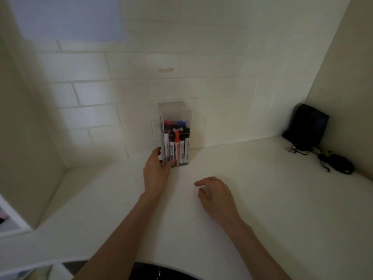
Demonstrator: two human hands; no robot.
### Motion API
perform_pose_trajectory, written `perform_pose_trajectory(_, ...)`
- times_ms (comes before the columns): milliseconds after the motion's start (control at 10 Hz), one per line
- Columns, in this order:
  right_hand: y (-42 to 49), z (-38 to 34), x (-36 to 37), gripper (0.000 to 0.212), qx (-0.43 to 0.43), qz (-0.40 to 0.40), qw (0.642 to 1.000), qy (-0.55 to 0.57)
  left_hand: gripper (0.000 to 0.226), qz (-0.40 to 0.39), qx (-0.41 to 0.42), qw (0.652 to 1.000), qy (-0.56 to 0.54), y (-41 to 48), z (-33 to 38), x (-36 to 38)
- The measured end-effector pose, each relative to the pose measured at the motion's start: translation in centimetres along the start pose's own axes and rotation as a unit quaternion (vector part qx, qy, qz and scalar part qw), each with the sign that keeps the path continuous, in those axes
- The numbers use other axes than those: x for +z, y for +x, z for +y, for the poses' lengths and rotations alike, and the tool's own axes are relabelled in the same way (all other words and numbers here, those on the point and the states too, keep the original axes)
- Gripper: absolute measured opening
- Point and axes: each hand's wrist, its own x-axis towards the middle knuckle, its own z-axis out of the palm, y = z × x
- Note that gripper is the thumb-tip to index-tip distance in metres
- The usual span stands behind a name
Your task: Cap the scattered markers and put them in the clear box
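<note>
Left hand (156, 170) is on the tall clear plastic box (174, 112), low at its near-left corner: thumb across the front face, fingers along the left side, so the base is pinched between them. Right hand (217, 194) sits just above the white counter (262, 188), well short of the box, fingers loosely curled, nothing in it.

The box stands upright at the back of the counter, against the white tiled wall (181, 87). It's packed with capped whiteboard markers (177, 146), caps up: black, red and blue. Every marker in view is inside it, so this looks like the closing stretch.

Handling: rigid, smooth walls, likely slick under bare fingers, and a tall, narrow, loaded box should tip readily. That low hold suits sliding it; for a lift I'd wrap around the middle or bring the second hand to the far side.

Off right, a black pouch (305, 124) leans in the corner, beside a dark corded mouse (343, 166).
</note>
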Motion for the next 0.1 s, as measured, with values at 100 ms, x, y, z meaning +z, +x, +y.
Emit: perform_pose_trajectory(100, -0.65, -0.29, -1.01, 0.025, 0.019, -0.014, 0.996, 0.082, 0.062, 0.051, -0.002, 0.999, -0.002, -1.73, 0.34, 0.19)
